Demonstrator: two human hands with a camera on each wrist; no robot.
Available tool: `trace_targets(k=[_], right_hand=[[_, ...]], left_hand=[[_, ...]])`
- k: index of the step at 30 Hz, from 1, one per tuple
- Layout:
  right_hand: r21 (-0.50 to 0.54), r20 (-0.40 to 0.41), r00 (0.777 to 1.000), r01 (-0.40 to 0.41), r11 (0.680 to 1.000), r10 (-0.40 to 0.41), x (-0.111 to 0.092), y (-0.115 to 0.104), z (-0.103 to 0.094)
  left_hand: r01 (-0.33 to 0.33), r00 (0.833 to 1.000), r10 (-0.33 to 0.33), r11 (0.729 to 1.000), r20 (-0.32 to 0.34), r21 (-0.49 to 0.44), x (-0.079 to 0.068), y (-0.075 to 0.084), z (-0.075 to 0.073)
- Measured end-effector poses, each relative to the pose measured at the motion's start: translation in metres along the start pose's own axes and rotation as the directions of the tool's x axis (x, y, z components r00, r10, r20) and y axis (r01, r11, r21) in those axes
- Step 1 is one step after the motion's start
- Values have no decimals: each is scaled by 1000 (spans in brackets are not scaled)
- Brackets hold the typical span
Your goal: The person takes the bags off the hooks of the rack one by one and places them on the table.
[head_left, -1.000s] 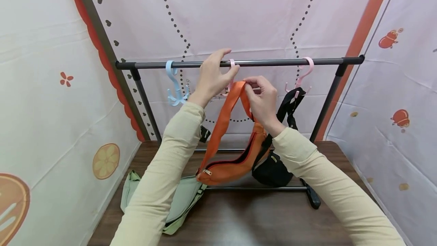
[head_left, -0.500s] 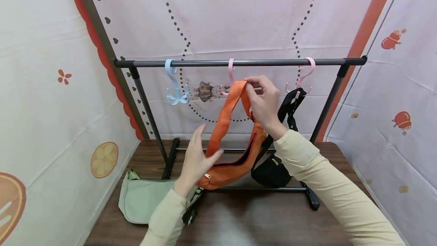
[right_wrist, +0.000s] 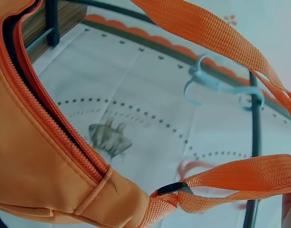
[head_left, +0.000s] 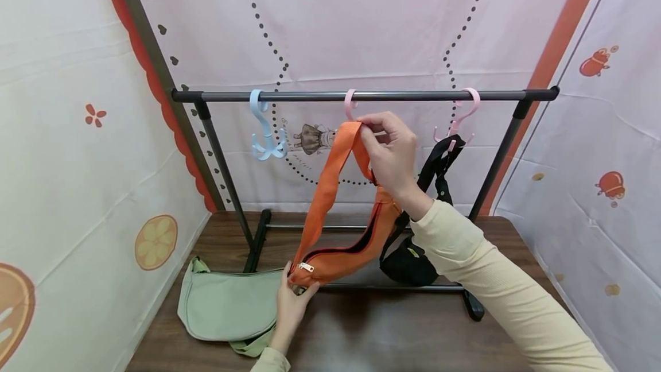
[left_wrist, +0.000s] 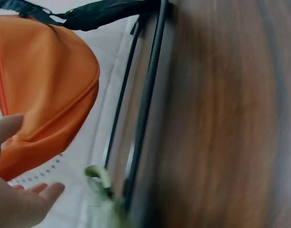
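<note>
An orange waist bag [head_left: 338,263] hangs in front of the rack, its red-edged zip gaping. High on its strap [head_left: 326,185], my right hand [head_left: 391,151] pinches the top of the loop between thumb and fingers. That loop overlaps the lower part of the middle pink hook [head_left: 350,103] in the head view. At the bag's lower left end, by the zip pull [head_left: 306,267], is my left hand [head_left: 290,306], thumb and fingers spread around the corner. The left wrist view has the thumb [left_wrist: 7,129] against the orange fabric [left_wrist: 50,80] and the other fingers extended below.
A black rail [head_left: 310,96] also carries a blue hook [head_left: 267,131] and a right pink hook [head_left: 457,119]. From the latter hangs a black bag [head_left: 410,266]. A pale green bag [head_left: 227,306] lies on the wooden table [head_left: 392,332], left of the rack's lower bars.
My left hand has come down from the rail to the bag's lower left end. My right hand has shifted slightly left with the strap, and the bag has swung left with it.
</note>
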State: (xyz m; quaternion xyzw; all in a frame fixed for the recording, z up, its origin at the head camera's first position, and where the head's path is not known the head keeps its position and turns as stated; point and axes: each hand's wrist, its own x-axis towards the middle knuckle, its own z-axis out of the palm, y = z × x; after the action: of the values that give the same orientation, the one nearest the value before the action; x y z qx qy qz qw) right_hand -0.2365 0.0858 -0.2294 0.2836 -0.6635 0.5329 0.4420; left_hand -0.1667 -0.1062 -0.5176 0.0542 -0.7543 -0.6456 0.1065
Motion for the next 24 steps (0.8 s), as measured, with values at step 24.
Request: trace_targets(k=[24], right_hand=[[141, 29, 996, -88, 986, 85, -11, -13, -7]], left_hand=[[197, 971, -238, 853, -25, -484, -22, -61, -2]])
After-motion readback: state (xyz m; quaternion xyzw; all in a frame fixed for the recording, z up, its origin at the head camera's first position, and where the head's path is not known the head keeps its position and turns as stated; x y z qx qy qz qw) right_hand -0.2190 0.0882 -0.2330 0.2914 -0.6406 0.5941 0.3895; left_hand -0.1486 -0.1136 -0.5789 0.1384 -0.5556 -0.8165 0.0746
